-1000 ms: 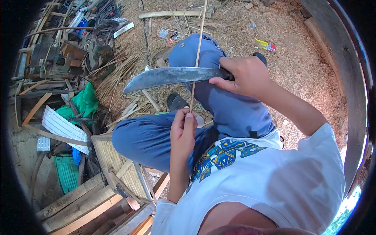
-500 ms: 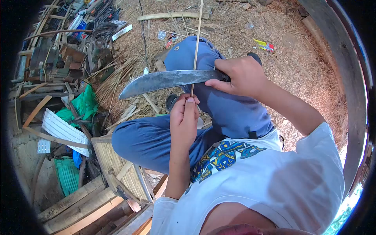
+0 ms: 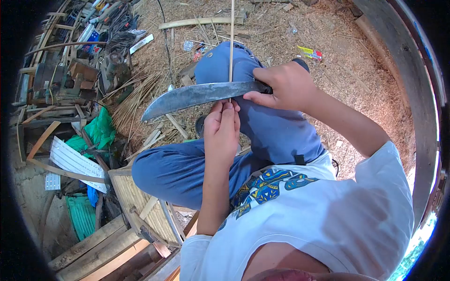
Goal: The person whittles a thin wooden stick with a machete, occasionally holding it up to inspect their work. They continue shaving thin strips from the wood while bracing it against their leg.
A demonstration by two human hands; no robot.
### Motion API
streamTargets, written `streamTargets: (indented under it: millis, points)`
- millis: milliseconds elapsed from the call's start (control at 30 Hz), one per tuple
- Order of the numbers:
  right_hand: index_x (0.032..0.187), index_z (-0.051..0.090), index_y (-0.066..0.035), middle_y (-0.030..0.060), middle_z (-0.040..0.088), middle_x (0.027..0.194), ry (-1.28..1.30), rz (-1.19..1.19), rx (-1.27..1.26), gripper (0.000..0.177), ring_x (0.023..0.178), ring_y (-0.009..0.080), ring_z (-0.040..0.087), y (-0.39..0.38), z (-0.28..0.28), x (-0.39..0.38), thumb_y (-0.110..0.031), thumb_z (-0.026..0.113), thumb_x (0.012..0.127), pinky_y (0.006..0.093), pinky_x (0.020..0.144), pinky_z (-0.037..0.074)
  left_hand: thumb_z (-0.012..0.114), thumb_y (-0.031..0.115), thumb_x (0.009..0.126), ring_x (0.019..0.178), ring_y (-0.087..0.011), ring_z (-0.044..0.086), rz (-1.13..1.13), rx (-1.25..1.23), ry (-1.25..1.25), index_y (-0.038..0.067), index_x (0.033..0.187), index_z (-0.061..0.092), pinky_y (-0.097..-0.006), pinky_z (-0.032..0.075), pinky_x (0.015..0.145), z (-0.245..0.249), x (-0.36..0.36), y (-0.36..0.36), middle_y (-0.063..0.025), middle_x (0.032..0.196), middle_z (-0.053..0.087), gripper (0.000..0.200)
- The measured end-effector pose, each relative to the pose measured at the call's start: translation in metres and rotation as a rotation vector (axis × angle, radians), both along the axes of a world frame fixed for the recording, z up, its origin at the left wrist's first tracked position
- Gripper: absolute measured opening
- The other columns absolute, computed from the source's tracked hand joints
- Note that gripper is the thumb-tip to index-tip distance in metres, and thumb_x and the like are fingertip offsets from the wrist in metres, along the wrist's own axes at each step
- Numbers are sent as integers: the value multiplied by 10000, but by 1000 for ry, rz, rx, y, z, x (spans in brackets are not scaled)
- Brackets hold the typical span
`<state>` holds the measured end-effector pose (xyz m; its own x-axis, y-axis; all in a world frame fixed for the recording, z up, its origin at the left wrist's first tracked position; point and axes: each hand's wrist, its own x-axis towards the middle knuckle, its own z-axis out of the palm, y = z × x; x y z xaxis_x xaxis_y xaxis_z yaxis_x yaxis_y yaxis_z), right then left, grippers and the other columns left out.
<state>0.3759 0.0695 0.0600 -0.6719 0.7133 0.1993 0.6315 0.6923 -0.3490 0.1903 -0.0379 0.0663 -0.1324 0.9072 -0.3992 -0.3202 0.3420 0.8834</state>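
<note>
My right hand (image 3: pixel 285 88) is closed round the dark handle of a machete (image 3: pixel 197 97), whose broad blade points left across my raised knee. A thin bamboo strip (image 3: pixel 231 51) runs away from me, passing under the blade. My left hand (image 3: pixel 223 124) pinches the near end of the strip just below the blade's lower edge. Blade and strip cross over the blue trousers (image 3: pixel 276 131), close to the left fingertips. The far end of the strip leaves the top of the view.
Wood shavings (image 3: pixel 337 79) cover the ground. A bundle of thin strips (image 3: pixel 138 100) lies to the left, near a green plastic bag (image 3: pixel 101 129) and a white slatted panel (image 3: pixel 77 161). A yellow and red packet (image 3: pixel 310 52) lies beyond my right hand. A curved beam (image 3: pixel 412 61) borders the right side.
My left hand has moved slightly up, nearer the blade, and less of the strip shows between them. The machete stays at almost the same place. The view has shifted slightly.
</note>
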Motion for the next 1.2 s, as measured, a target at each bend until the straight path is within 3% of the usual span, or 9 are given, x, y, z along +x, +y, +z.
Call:
streamTargets:
  millis: [133, 233, 433, 533, 733, 833, 1033, 1200]
  points:
    - [797, 568, -74, 142, 620, 643, 20, 9, 0, 533, 617, 361, 656, 3, -2, 1, -587, 667, 903, 462, 540, 495, 502, 243, 1100, 441, 7, 278, -36, 39, 70, 87, 1025, 592, -215, 181, 393, -6, -2, 1, 88, 627, 430, 195]
    - [786, 565, -74, 142, 618, 642, 20, 16, 0, 541, 613, 360, 653, 3, -1, 2, -593, 670, 898, 456, 533, 491, 479, 160, 1101, 534, 3, 333, -19, 21, 18, 28, 1078, 587, -205, 240, 450, -4, -2, 0, 66, 752, 476, 172]
    - [778, 562, -78, 125, 619, 639, -26, -10, 47, 572, 616, 341, 660, -1, 0, 0, -630, 663, 890, 447, 530, 488, 460, 175, 1115, 644, 9, 364, 45, 109, 51, 14, 1092, 589, -182, 285, 530, -19, 6, -5, 65, 867, 482, 207]
    - [773, 554, -81, 118, 619, 641, -48, 8, 51, 580, 616, 336, 662, -2, 2, 0, -639, 654, 894, 446, 526, 486, 457, 186, 1117, 678, 7, 374, 66, 95, 100, 20, 1068, 584, -185, 291, 555, -18, 8, -13, 70, 847, 468, 214]
    - [770, 549, -82, 118, 617, 649, -76, 16, 60, 590, 614, 340, 657, -4, 3, 1, -651, 645, 896, 451, 530, 486, 490, 240, 1112, 566, 22, 331, 28, 114, 227, 55, 1038, 585, -170, 228, 475, -23, 3, -37, 92, 740, 448, 220]
    - [769, 549, -84, 119, 613, 642, -62, 19, 51, 590, 613, 343, 656, -3, 2, 1, -653, 635, 901, 454, 534, 488, 466, 218, 1115, 634, -17, 372, -7, 52, 234, 36, 1009, 576, -211, 310, 550, -16, 1, -51, 59, 747, 445, 238]
    - [789, 576, -83, 137, 619, 636, -23, -39, 60, 579, 611, 358, 655, -5, -3, -1, -646, 622, 915, 454, 536, 491, 464, 210, 1115, 651, -18, 373, 11, 35, 393, 38, 1000, 571, -212, 311, 557, -21, 0, -83, 58, 752, 436, 233]
    - [789, 621, -79, 153, 637, 624, 10, -55, 97, 606, 600, 366, 668, -4, -2, 4, -665, 577, 934, 463, 536, 517, 485, 207, 1110, 609, 13, 357, 35, -2, 383, 57, 1014, 571, -167, 262, 519, -20, -6, -135, 89, 733, 430, 198]
